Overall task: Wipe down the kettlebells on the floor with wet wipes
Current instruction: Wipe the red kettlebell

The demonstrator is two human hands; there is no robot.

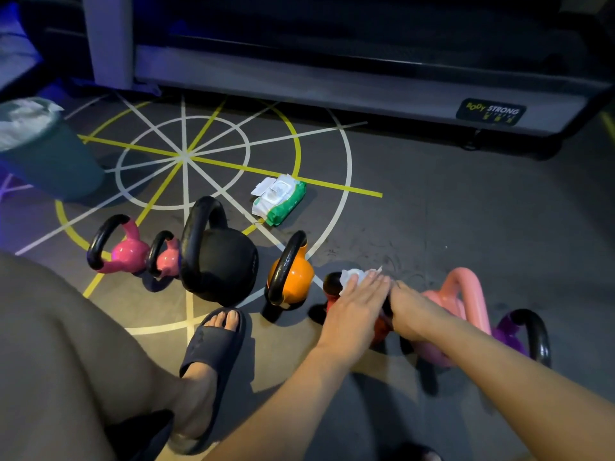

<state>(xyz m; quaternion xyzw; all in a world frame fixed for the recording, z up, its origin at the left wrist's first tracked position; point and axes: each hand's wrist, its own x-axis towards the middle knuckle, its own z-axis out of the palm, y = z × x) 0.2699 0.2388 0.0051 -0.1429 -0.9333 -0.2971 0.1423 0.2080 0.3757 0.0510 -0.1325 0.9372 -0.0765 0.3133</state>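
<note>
Floor [466, 211]: dark grey and scuffed, with a painted wheel of white and yellow lines [184, 158] whose hub sits at 10 o'clock from the middle of your view. Dim room, with a blue-violet glow at the left edge.

At 12 o'clock, the grey base frame of a machine [299, 81] runs across. Its dark label [492, 112] at 2 o'clock reads "BODY STRONG"; the smaller print under it is unreadable.

A teal bin [50, 161] with a white liner is at 9 o'clock. A green-and-white wipes pack [279, 199] lies near centre with its flap up; its print is too small to read.

Kettlebells stand in a row, 8 to 4 o'clock.

The red kettlebell [379, 331] is at 4 o'clock, between the orange one [293, 274] and the pale pink one [466, 294].

Your left hand [356, 306] lies flat, fingers straight and together, pressing a white wet wipe [352, 276] onto its top. Your right hand [414, 311] is just beside it, fingers curled down round the dark handle.

Your foot in a dark slide [213, 344] is at 7 o'clock.
</note>
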